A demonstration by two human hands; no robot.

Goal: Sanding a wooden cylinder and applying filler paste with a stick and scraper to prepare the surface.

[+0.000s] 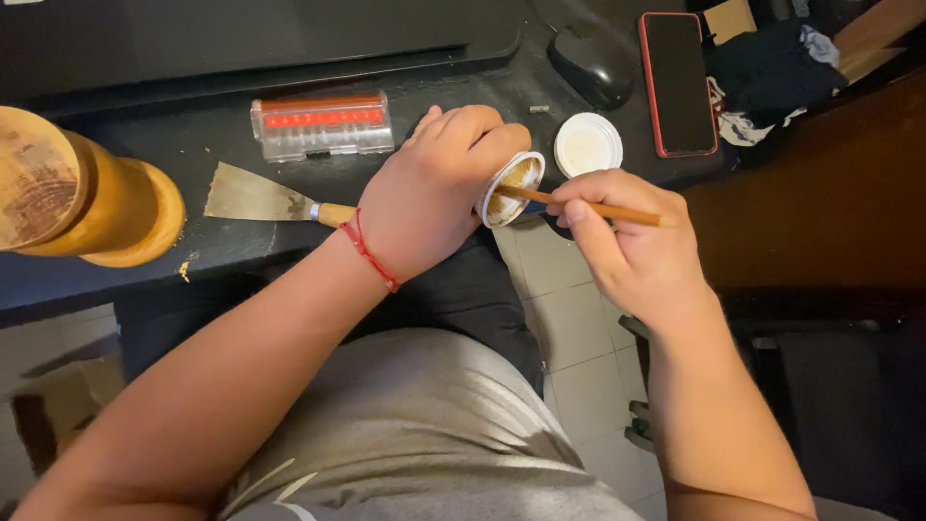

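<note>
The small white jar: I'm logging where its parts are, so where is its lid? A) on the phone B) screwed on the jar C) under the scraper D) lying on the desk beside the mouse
D: the white lid lies flat on the desk beside the mouse, while the left hand holds the open jar.

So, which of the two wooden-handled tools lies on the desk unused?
The putty knife, flat on the desk behind the left hand. The other, a thin stick, is held by the right hand.
</note>
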